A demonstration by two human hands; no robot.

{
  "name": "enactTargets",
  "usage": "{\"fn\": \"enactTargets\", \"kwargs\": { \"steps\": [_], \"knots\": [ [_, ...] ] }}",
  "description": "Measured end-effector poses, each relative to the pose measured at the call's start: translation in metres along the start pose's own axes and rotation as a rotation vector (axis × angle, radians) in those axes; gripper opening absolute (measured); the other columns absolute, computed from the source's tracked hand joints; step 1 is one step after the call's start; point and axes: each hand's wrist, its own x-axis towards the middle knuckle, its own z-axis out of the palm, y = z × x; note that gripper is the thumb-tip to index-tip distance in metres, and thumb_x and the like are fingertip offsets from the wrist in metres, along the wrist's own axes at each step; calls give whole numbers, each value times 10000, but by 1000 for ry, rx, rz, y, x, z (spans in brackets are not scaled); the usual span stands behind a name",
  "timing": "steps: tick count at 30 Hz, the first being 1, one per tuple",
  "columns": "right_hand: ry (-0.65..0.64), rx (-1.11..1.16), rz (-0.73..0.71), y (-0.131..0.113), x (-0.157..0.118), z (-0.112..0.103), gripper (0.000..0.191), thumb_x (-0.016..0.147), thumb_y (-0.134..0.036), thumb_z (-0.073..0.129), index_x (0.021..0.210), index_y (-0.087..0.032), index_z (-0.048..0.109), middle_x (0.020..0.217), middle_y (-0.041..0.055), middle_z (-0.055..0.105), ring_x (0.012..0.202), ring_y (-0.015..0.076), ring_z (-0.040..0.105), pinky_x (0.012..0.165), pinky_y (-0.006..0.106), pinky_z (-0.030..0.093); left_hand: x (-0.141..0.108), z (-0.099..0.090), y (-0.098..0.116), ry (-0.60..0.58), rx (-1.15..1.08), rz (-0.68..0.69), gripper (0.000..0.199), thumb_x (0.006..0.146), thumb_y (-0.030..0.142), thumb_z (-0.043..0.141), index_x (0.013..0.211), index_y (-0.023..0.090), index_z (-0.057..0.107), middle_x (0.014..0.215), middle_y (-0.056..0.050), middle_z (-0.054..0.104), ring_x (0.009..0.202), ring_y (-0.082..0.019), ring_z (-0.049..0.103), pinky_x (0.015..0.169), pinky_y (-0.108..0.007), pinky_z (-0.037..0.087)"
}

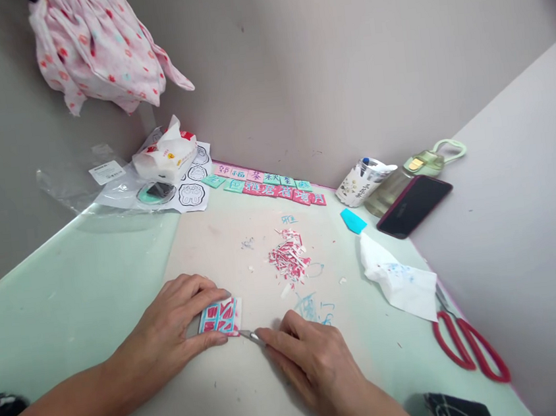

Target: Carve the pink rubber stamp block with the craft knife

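Note:
My left hand (185, 317) grips a small square carving block (220, 316) by its far and near edges, thumb and fingers closed on it. The block has red patches and blue lines on its top, with a pale strip along its right side. In my right hand (318, 356) is a craft knife (249, 335), held like a pen. Its blade tip touches or nearly touches the block's near right corner. Beyond my hands lies a heap of red and white shavings (289, 258) on the grey-beige board (218, 393).
Rows of pink and green carved tiles (276, 189) line the back edge. Tissue pack (166, 157) and printed sheets (191, 196) sit back left. At right are a pen cup (362, 182), bottle (390, 189), phone (414, 207), blue piece (353, 221), stained tissue (400, 281) and red-handled scissors (465, 340).

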Motion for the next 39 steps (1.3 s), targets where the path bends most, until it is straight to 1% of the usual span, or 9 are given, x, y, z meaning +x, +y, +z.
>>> {"fn": "enactTargets", "kwargs": {
  "steps": [4,10,17,22,26,30,34,37,39],
  "knots": [
    [18,-40,0,-2,0,0,299,1086,-238,389,1163,-214,677,802,27,614,586,154,574,520,269,419,2,-1,2,-11,-20,-30,358,879,259,760,1205,346,642,1108,44,635,1068,-215,559,941,-337,416],
    [71,-116,-36,-1,2,5,294,1068,-180,399,1168,-209,674,783,25,613,540,153,526,494,280,373,3,-2,4,-26,-23,-66,338,868,242,757,1178,344,668,1083,50,638,1053,-209,561,927,-334,422],
    [108,-133,-46,-1,1,10,278,1050,-153,421,1155,-212,671,771,20,605,545,153,493,498,292,337,5,-7,7,-73,-41,-93,295,877,266,736,1164,313,688,1072,22,647,1044,-229,568,915,-357,439],
    [124,-153,-59,-1,-2,10,273,1043,-135,433,1168,-206,665,763,18,601,552,157,480,513,298,339,3,-4,5,-47,-38,-81,305,886,275,731,1181,331,679,1081,29,643,1048,-223,568,924,-351,437],
    [140,-177,-62,0,2,10,276,1046,-131,428,1157,-205,669,750,15,587,557,158,462,524,298,332,1,-1,3,-29,-35,-68,316,871,280,755,1173,332,676,1070,30,641,1034,-222,568,912,-350,436],
    [121,-180,-76,-1,4,9,295,1051,-120,402,1134,-192,675,742,15,582,554,157,457,522,297,328,1,-1,3,-25,-29,-69,315,872,254,742,1171,328,678,1067,25,642,1030,-222,568,909,-353,441],
    [122,-197,-79,-1,2,9,303,1034,-101,411,1187,-186,658,754,19,590,563,156,470,530,290,340,1,-2,5,-27,-41,-79,307,886,274,729,1184,327,675,1079,16,644,1041,-230,566,921,-361,446],
    [130,-195,-69,0,2,10,286,1034,-108,426,1164,-189,667,745,15,583,557,155,465,524,294,338,2,-3,7,-32,-54,-83,313,877,299,745,1181,325,677,1081,13,646,1044,-240,566,926,-370,448],
    [134,-195,-71,0,4,11,283,1044,-121,420,1141,-192,676,740,14,581,553,155,459,519,300,328,3,-4,8,-37,-52,-97,307,870,281,744,1169,316,682,1069,12,646,1041,-242,568,921,-372,447]
  ]
}}
